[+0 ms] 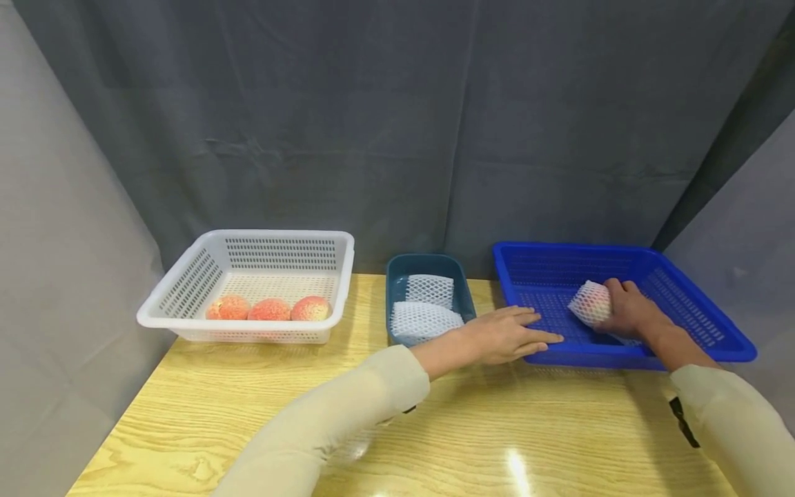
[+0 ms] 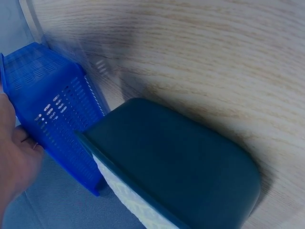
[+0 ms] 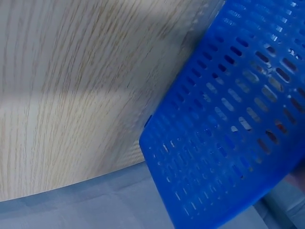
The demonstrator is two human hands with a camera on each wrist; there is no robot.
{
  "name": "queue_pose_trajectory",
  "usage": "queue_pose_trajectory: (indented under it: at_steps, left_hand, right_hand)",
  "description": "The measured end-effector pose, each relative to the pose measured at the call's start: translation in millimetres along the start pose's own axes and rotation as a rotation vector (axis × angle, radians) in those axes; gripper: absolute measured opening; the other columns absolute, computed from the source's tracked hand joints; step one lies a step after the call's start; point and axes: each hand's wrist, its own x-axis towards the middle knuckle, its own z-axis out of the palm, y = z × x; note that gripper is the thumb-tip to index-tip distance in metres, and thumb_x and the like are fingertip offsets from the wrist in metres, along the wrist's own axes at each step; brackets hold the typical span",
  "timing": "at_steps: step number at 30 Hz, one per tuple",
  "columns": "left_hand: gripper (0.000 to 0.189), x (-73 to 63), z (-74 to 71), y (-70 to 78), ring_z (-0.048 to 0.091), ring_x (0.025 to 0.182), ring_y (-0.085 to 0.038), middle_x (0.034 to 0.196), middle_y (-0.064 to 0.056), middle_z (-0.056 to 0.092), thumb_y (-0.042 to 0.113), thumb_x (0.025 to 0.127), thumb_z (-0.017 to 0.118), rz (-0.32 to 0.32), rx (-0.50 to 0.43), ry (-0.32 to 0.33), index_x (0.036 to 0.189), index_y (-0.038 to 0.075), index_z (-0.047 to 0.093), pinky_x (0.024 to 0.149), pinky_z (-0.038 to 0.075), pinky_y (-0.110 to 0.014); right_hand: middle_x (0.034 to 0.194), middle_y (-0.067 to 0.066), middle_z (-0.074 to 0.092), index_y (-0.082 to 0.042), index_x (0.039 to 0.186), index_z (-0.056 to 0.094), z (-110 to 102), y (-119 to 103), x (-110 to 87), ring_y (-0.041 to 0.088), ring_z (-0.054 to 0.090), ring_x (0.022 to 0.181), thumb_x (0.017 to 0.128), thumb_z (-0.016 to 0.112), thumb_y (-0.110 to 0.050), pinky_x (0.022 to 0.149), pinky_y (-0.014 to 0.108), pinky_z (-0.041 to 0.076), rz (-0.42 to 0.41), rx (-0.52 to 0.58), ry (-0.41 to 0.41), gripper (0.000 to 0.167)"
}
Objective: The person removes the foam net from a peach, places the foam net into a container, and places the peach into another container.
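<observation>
A peach in a white foam net (image 1: 590, 304) is gripped by my right hand (image 1: 630, 314), low inside the blue basket (image 1: 702, 314). White netting shows partly beneath that hand. My left hand (image 1: 509, 336) reaches across to the basket's near-left corner, its fingers extended over the rim. The left wrist view shows the left hand (image 2: 19, 157) against the blue basket (image 2: 62, 114) too. In the right wrist view, the basket's perforated wall (image 3: 224, 129) hides most of the right hand and the peach.
Left of the blue basket, a dark teal tub (image 1: 393, 276) contains white foam nets (image 1: 425, 319). A white basket (image 1: 279, 238) at far left holds three bare peaches (image 1: 269, 309). All stand on a wood-grain table (image 1: 261, 393), with a grey curtain (image 1: 323, 124) behind.
</observation>
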Motion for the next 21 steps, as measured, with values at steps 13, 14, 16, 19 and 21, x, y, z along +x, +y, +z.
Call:
queue_pose_trajectory:
  at_steps: [13,14,16,19,21]
  left_hand:
    - [0.047,-0.9,-2.9,-1.5,0.027,0.146,-0.017,0.157,-0.004,0.037,0.042,0.11,0.023,-0.014,-0.021,0.003,0.156,0.04,0.032,0.119,0.015,-0.028]
    - [0.047,-1.0,-3.0,-1.2,0.027,0.146,-0.017,0.157,-0.004,0.037,0.042,0.11,0.023,-0.013,-0.024,0.001,0.156,0.04,0.032,0.119,0.015,-0.028]
    - [0.047,-1.4,-3.5,-0.6,0.026,0.146,-0.017,0.157,-0.004,0.036,0.043,0.11,0.023,-0.016,-0.032,-0.007,0.156,0.04,0.031,0.119,0.015,-0.027]
    - [0.047,-2.1,-4.0,-0.1,0.026,0.146,-0.017,0.157,-0.003,0.036,0.043,0.11,0.022,-0.017,-0.041,-0.007,0.156,0.041,0.031,0.119,0.014,-0.027]
    - [0.047,-2.4,-4.1,0.0,0.026,0.147,-0.017,0.158,-0.003,0.036,0.043,0.109,0.022,-0.021,-0.048,-0.008,0.156,0.041,0.031,0.119,0.014,-0.026]
  right_hand:
    - [0.121,0.039,0.038,0.012,0.139,0.029,-8,-25,0.3,0.053,0.051,0.095,0.075,0.086,-0.027,0.07,0.068,0.046,-0.15,0.019,0.234,0.094]
    - [0.121,0.038,0.039,0.012,0.139,0.03,-8,-26,-0.4,0.053,0.051,0.096,0.074,0.086,-0.026,0.07,0.068,0.046,-0.158,0.02,0.248,0.094]
    - [0.122,0.037,0.04,0.011,0.14,0.031,-9,-30,-2.3,0.052,0.051,0.097,0.074,0.087,-0.026,0.071,0.068,0.047,-0.165,0.021,0.267,0.094]
    - [0.124,0.037,0.04,0.01,0.142,0.03,-9,-32,-5.4,0.052,0.051,0.098,0.075,0.087,-0.028,0.071,0.068,0.047,-0.166,0.03,0.284,0.096]
    - [0.126,0.037,0.04,0.009,0.143,0.03,-10,-34,-7.7,0.051,0.05,0.099,0.075,0.087,-0.028,0.071,0.068,0.047,-0.17,0.04,0.297,0.096]
